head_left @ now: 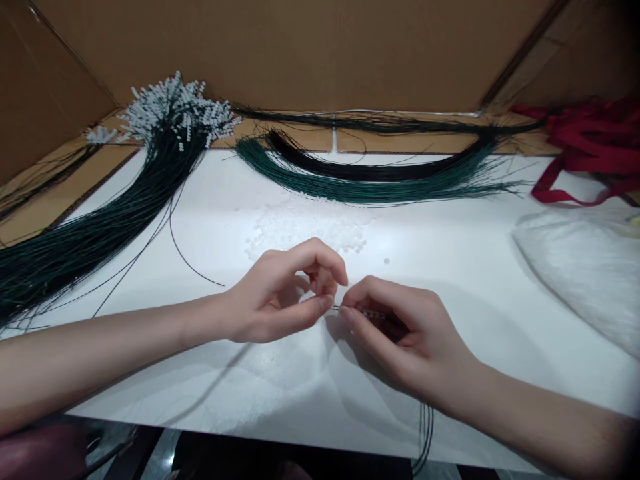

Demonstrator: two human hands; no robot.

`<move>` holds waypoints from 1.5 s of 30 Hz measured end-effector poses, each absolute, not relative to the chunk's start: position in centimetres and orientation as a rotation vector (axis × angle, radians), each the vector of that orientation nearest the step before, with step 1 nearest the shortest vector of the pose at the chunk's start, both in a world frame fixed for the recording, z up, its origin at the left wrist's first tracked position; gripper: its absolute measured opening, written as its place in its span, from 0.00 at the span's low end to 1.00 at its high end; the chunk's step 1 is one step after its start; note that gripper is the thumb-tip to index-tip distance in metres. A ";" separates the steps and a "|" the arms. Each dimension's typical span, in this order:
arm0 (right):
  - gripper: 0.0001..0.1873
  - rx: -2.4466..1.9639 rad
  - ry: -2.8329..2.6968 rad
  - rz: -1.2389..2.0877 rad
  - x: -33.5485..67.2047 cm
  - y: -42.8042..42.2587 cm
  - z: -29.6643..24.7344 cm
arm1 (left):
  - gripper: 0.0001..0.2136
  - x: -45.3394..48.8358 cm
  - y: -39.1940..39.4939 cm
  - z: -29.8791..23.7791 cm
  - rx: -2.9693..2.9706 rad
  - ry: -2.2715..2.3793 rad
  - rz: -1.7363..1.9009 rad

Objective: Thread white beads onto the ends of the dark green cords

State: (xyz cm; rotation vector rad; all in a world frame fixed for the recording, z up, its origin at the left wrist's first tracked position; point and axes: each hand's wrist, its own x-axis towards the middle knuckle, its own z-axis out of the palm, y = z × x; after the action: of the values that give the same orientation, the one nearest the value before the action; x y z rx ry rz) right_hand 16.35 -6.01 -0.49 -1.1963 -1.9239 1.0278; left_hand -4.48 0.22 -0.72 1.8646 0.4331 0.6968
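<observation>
Head view, right hand [430, 340] pinching a thin dark wire [337, 307] between both hands over the white table [475, 287], white beads [373, 314] half hidden by its fingers, left hand [270, 293] curled where the wire vanishes, its grip unclear, green wire bundle [100, 227] cut off leftward.

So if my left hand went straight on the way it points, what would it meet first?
Probably your right hand, just past the thin wire between the two; depth is hard to judge.

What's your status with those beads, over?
Left hand, right hand pinching dark strand. White beads within right grip. Loose beads beyond hands; no obstruction seen.
</observation>
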 end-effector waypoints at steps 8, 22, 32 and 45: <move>0.07 -1.193 -1.908 1.064 16.4 -6.0 -0.5 | 0.09 -4.5 0.1 -0.7 1.964 0.483 0.800; 0.07 -1.217 -1.940 1.071 16.4 -6.1 -0.2 | 0.11 -4.7 2.1 -0.9 2.430 0.797 0.959; 0.06 -1.212 -1.923 1.072 16.4 -6.0 -0.3 | 0.10 -4.4 2.2 -1.2 2.457 0.837 0.876; 0.07 -1.201 -1.925 1.057 16.2 -6.0 -0.3 | 0.09 -4.4 2.3 -1.3 2.603 0.802 0.720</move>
State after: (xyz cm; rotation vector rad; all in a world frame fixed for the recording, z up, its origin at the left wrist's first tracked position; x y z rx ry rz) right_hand 16.23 -6.00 -0.27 -1.2012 -1.9250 1.0574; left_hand -4.41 2.33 -1.29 2.6032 0.8020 0.7202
